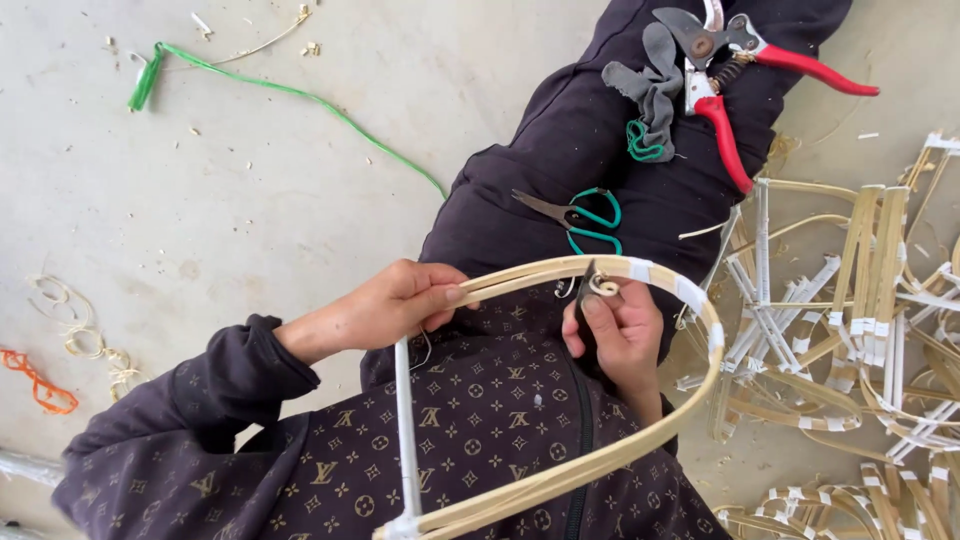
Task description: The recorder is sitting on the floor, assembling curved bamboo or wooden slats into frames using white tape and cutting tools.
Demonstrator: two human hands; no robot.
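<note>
- 2 bare hands hold a bent bamboo hoop (640,455) over the person's lap; it is smooth, pale and taped white in spots.
- Left hand (385,305) pinches the hoop's top strip, fingers closed on it.
- Right hand (620,335) is closed around a small dark blade (585,285), maybe a knife, at a thin curl of shaving.
- Green-handled scissors (580,215) and red-handled pruners (735,75) lie on the dark legs.
- Many more taped bamboo pieces (850,320) are piled on the right.
</note>
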